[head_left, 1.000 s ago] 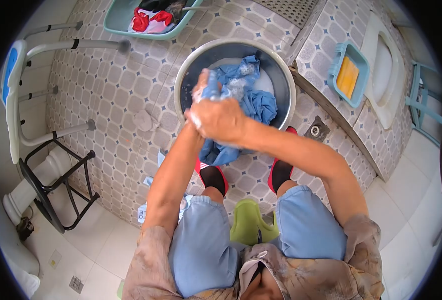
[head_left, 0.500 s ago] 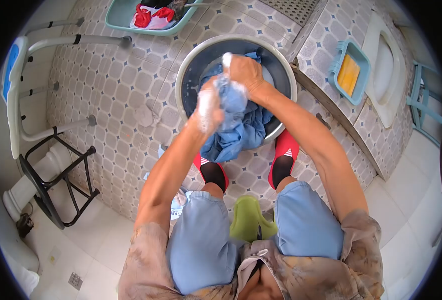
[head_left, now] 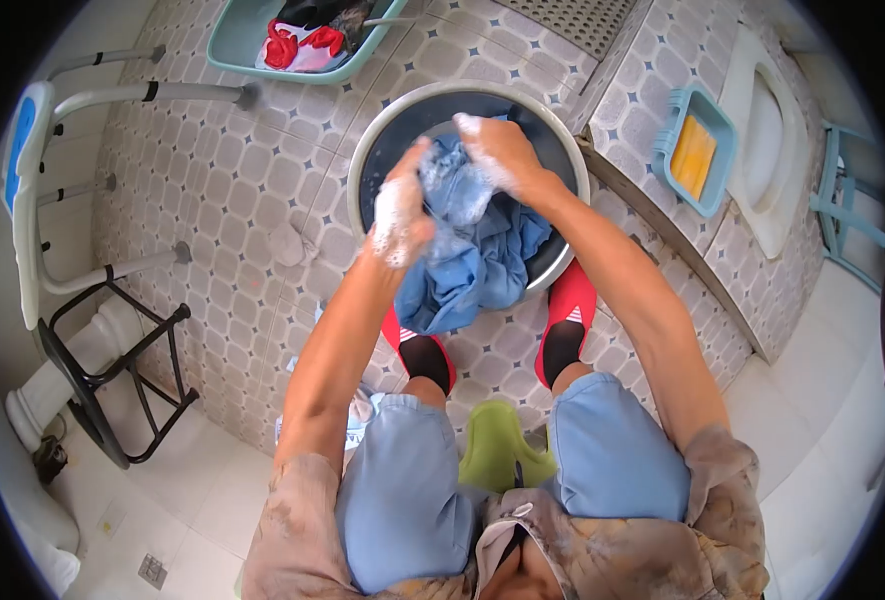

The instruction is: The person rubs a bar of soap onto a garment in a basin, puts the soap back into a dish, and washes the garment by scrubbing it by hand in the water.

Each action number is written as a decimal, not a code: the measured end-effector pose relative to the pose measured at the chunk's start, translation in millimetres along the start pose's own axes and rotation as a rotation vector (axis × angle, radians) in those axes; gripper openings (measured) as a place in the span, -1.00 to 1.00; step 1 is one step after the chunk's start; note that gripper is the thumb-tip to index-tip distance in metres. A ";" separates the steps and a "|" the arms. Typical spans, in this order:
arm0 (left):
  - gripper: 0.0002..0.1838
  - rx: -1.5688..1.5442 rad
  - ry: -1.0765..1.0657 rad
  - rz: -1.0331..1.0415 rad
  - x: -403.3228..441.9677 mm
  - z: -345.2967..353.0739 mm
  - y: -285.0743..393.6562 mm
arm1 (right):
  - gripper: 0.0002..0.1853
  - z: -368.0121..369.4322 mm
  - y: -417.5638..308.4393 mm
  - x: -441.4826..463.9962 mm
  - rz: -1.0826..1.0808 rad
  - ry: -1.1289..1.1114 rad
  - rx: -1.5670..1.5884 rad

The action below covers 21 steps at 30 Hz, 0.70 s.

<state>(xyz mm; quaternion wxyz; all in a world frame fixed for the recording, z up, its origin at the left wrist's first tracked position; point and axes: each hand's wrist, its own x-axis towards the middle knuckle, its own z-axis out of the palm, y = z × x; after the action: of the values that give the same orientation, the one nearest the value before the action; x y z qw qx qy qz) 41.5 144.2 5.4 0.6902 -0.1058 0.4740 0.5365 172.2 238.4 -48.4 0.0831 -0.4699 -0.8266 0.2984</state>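
1 blue garment (head_left: 477, 265) lay bunched in 1 round basin (head_left: 386, 145), spilling over the near rim. The left hand (head_left: 400, 205), foamy and blurred, was at its left side, the right hand (head_left: 504, 158) at its upper right; suds hid whether either gripped, so I could not tell. The view's top edge cut off 1 teal tub (head_left: 292, 74).

A second ago the left hand (head_left: 399, 208) and right hand (head_left: 497, 152) were pressed together over the left part of the basin (head_left: 355, 175); now they are apart, the left farther left with its fingers loosened, the right at the far side. The blue cloth (head_left: 477, 265) once bunched between them has spread out, and the right red shoe (head_left: 570, 292), then mostly hidden by the forearm (head_left: 612, 255), now shows.
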 end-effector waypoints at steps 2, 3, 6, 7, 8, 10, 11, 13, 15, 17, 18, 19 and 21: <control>-0.69 -0.184 -0.089 0.024 -2.7 -10.5 13.5 | -0.43 -25.8 3.9 -7.6 0.356 -0.327 0.765; -0.69 -0.177 -0.093 0.034 -3.5 -10.4 19.9 | -0.36 -33.8 7.7 -9.5 0.349 -0.438 0.922; -0.64 -0.232 -0.236 0.022 -15.4 -3.0 28.6 | -0.27 -49.2 -3.4 -30.9 0.013 -0.297 0.925; -0.64 -0.244 -0.315 0.015 -13.5 -5.0 28.6 | 0.04 -68.3 -17.8 -35.9 0.009 -0.340 0.584; -0.64 -0.245 -0.320 0.022 -12.1 -5.3 27.1 | 0.07 -61.5 -24.6 -39.8 -0.132 -0.181 0.483; -0.63 -0.178 -0.308 0.121 -12.2 1.4 22.1 | -0.14 -59.6 -33.5 -39.9 0.060 -0.160 0.480; -0.64 -0.121 -0.314 0.191 -20.3 7.8 23.0 | -0.14 -57.7 -28.4 -37.3 0.057 -0.157 0.477; -0.64 0.113 -0.325 0.247 -17.4 -1.9 26.3 | -0.41 -50.7 -16.7 -34.0 0.246 -0.284 1.034; -0.64 0.468 -0.321 0.264 -13.3 -15.4 33.3 | -0.51 -51.1 -7.4 -30.0 0.268 -0.145 1.383; -0.65 0.509 -0.258 0.254 -14.1 -24.3 33.0 | -0.49 -60.5 -2.5 -25.0 0.327 -0.089 1.467; -0.66 0.553 -0.201 0.248 -12.9 -26.5 31.6 | -0.49 -62.9 0.0 -23.0 0.329 -0.087 1.466; -0.66 0.553 -0.201 0.244 -11.6 -27.5 29.0 | -0.51 -66.1 -0.2 -20.9 0.232 -0.076 1.448; -0.74 0.253 -0.021 0.333 -7.8 -29.2 24.1 | -0.58 -71.4 -3.0 -24.4 0.178 -0.111 1.213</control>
<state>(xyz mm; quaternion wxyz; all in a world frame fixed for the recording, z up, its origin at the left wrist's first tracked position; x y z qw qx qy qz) 5.6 129.8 4.7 0.6048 0.0668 0.5413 0.5803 213.2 246.8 14.5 0.2672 -0.3900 -0.4700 0.7454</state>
